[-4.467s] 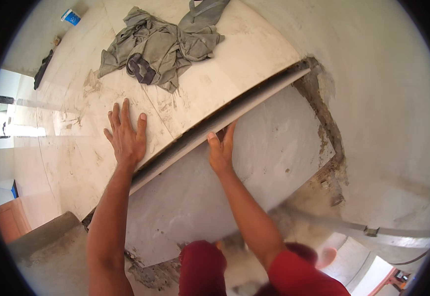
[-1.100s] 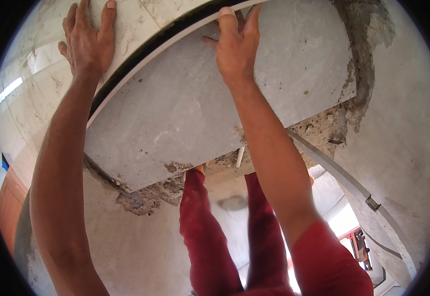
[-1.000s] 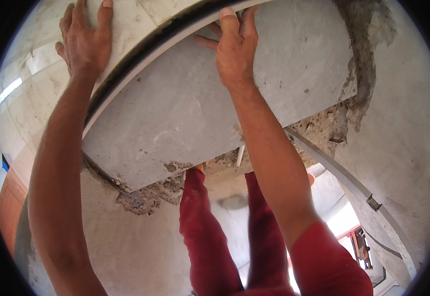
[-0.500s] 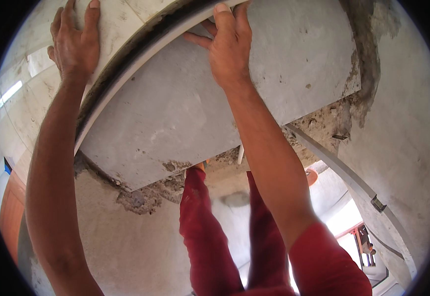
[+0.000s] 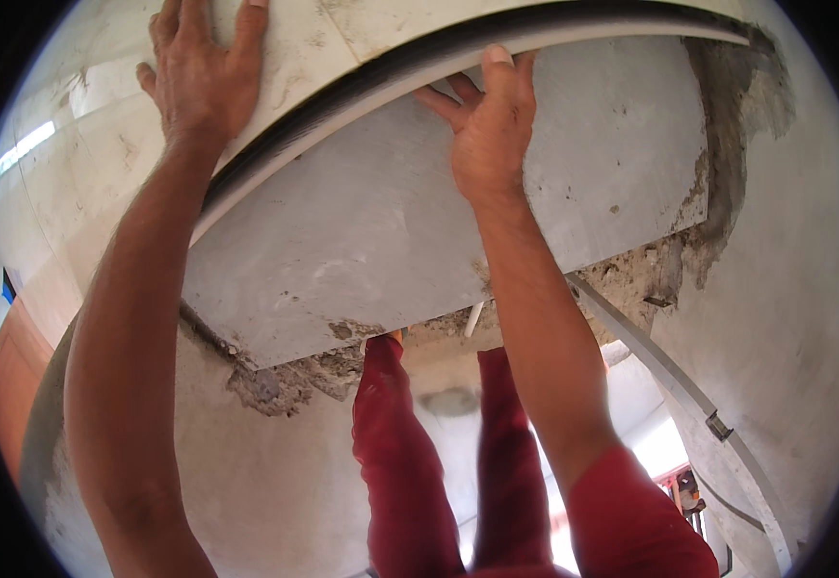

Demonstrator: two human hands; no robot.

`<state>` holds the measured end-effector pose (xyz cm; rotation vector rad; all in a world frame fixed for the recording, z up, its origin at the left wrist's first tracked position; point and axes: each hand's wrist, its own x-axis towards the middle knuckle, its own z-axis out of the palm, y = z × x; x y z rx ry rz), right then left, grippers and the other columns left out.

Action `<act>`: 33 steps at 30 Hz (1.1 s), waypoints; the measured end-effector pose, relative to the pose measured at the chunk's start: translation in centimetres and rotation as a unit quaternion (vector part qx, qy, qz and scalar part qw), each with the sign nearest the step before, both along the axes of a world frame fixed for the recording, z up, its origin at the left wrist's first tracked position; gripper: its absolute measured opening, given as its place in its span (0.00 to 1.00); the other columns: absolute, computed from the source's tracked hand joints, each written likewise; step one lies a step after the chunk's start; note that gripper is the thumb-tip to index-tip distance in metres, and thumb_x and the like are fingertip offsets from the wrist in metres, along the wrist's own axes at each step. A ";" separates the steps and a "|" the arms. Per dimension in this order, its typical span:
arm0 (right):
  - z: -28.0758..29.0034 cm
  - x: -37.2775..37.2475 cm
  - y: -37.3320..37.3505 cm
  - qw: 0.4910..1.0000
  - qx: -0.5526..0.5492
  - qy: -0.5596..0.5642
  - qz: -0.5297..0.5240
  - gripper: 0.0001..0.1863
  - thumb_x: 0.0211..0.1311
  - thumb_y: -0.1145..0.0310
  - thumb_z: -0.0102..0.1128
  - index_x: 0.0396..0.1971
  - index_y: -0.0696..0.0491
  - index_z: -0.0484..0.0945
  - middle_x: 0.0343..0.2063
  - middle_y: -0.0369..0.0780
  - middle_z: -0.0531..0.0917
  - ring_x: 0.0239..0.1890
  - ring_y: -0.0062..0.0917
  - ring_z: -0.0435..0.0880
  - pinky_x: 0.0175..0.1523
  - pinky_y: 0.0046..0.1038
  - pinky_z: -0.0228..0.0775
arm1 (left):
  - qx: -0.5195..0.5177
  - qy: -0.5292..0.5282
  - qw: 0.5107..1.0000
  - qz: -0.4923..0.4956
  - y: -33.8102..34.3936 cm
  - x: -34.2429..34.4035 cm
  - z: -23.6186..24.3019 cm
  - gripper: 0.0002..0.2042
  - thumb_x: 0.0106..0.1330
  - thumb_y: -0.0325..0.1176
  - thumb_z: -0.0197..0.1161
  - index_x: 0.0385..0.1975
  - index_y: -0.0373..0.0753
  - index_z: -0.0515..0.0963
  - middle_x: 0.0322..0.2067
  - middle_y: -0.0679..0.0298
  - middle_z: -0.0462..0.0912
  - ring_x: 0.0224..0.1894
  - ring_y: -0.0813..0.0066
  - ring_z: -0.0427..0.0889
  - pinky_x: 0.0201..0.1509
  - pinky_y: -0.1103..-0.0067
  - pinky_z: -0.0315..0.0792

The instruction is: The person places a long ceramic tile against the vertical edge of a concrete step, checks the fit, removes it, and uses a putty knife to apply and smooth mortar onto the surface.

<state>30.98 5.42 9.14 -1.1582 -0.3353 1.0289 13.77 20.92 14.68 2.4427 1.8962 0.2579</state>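
My left hand (image 5: 206, 82) lies flat, fingers spread, on a pale tiled surface (image 5: 294, 58). Below it runs a long strip (image 5: 381, 82) with a pale edge and a dark band, bowed by the lens. My right hand (image 5: 497, 135) holds this strip near its middle, the thumb pressed on the pale edge and the fingers reaching underneath. Some of those fingertips are hidden. Beneath the strip spreads a smooth grey slab (image 5: 342, 222) with dirt specks and a few rough cement marks.
Broken, crumbly mortar (image 5: 294, 380) lines the slab's near edge. A dark damp cement patch (image 5: 723, 144) borders its right end. At the right, a long metal bar (image 5: 670, 356) with a clip leans along a grey plastered surface (image 5: 795, 270). My red-trousered legs (image 5: 395, 453) stand below.
Both hands appear farther right and lower in the picture, and more of the strip's right end shows. The view has shifted. My right hand keeps its hold and my left stays flat.
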 end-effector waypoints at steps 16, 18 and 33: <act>0.6 -0.4 0.4 0.994 -0.082 0.070 -0.028 0.34 0.75 0.52 0.48 0.74 0.52 0.54 0.64 0.48 0.67 0.62 0.43 0.74 0.62 0.50 0.79 | -0.014 -0.023 0.999 -0.024 -0.4 -0.4 0.1 0.39 0.72 0.56 0.58 0.78 0.41 0.58 0.78 0.43 0.53 0.81 0.39 0.47 0.81 0.43 0.39; 0.7 -0.5 0.2 0.992 -0.093 0.072 -0.038 0.29 0.76 0.51 0.48 0.69 0.51 0.62 0.62 0.45 0.68 0.61 0.41 0.73 0.63 0.49 0.77 | -0.011 -0.023 0.999 -0.024 -0.3 -0.4 -0.1 0.40 0.71 0.56 0.58 0.78 0.41 0.58 0.78 0.43 0.53 0.81 0.39 0.47 0.81 0.43 0.38; -1.5 0.3 -0.1 0.998 -0.046 0.041 -0.011 0.34 0.73 0.54 0.48 0.73 0.51 0.54 0.59 0.47 0.69 0.58 0.44 0.77 0.58 0.53 0.86 | 0.032 -0.002 0.999 -0.004 -1.2 0.7 -0.7 0.36 0.75 0.56 0.54 0.77 0.42 0.59 0.78 0.46 0.55 0.81 0.45 0.49 0.82 0.44 0.39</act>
